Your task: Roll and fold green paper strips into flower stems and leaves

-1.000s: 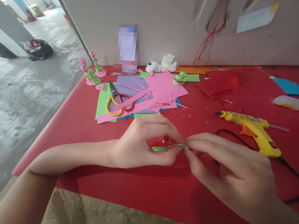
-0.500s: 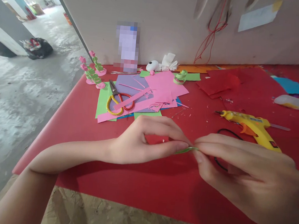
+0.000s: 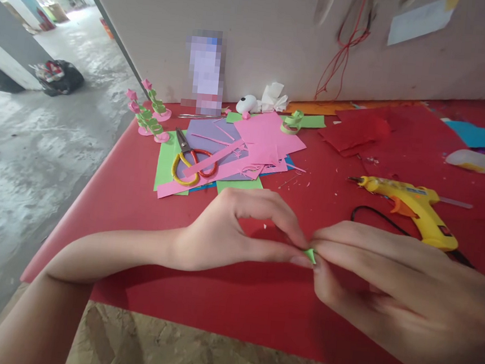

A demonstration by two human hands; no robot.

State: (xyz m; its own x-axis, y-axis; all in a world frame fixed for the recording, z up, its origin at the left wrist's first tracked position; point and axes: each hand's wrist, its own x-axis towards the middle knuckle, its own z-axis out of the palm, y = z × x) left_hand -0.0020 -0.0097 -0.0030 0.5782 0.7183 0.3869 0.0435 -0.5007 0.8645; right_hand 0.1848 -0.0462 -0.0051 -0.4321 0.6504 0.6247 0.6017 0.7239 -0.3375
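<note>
Between the fingertips of both hands is a small piece of green paper point(image 3: 311, 256), most of it hidden. My left hand point(image 3: 242, 227) pinches it between thumb and fingers from the left. From the right, my right hand point(image 3: 391, 280) grips its other end, thumb below and fingers above. Beyond my hands, scissors point(image 3: 193, 163) with red and yellow handles lie on pink paper point(image 3: 267, 139), purple paper point(image 3: 199, 136) and green sheets. A yellow glue gun point(image 3: 410, 205) rests on its side behind my right hand. A curled green paper strip point(image 3: 292, 123) sits on the pink sheets.
Small paper flowers point(image 3: 150, 111) on pink bases stand at the table's back left. A phone-like blurred object point(image 3: 206, 71) leans on the wall, near a white case point(image 3: 247, 104). Red paper point(image 3: 357, 132), blue paper point(image 3: 473, 135) and a glue bottle point(image 3: 482, 163) lie at the back right.
The green paper has turned between my fingertips: its thin edge showed before, and now a small flat corner faces me. Both hands stay close together, fingertips slightly lower.
</note>
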